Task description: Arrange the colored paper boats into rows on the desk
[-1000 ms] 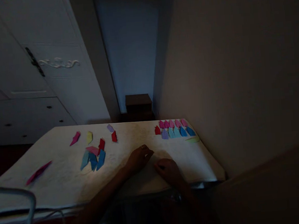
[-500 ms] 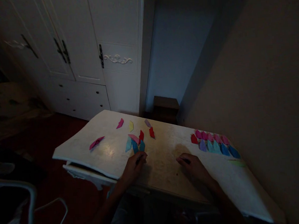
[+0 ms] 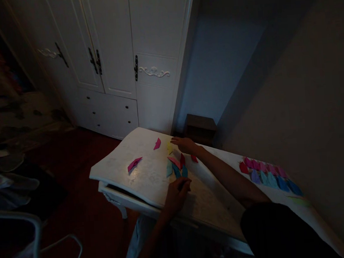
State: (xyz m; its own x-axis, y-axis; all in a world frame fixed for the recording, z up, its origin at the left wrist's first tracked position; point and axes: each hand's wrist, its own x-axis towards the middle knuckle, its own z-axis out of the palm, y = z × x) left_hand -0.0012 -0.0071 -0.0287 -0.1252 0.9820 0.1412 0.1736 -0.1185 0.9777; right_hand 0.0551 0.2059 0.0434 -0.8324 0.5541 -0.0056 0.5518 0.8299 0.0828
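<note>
Folded paper pieces lie on the white table (image 3: 115, 165). My right hand (image 3: 186, 145) reaches to its far side, fingers stretched out beside a yellow folded paper piece (image 3: 169, 147). Whether the fingertips touch it is too dark to tell. My left hand (image 3: 177, 194) is closed near the front edge, thumb and fingers together; what it holds, if anything, is hidden. Just beyond it lie two blue pieces (image 3: 184, 171), a light teal piece (image 3: 169, 168), a pink piece (image 3: 174, 162) and a red piece (image 3: 182, 160). Another red piece (image 3: 194, 158) lies below my right forearm.
Two magenta folded pieces, one nearer (image 3: 134, 164) and one farther (image 3: 157, 143), lie on the left. Rows of coloured pieces (image 3: 271, 179) stand at right by the wall. A white wardrobe (image 3: 157, 94) and a brown box-like stand (image 3: 200, 122) are behind the table.
My right hand has moved from the front middle of the table to the far side by the yellow piece. A purple piece there is now covered. The view has turned left.
</note>
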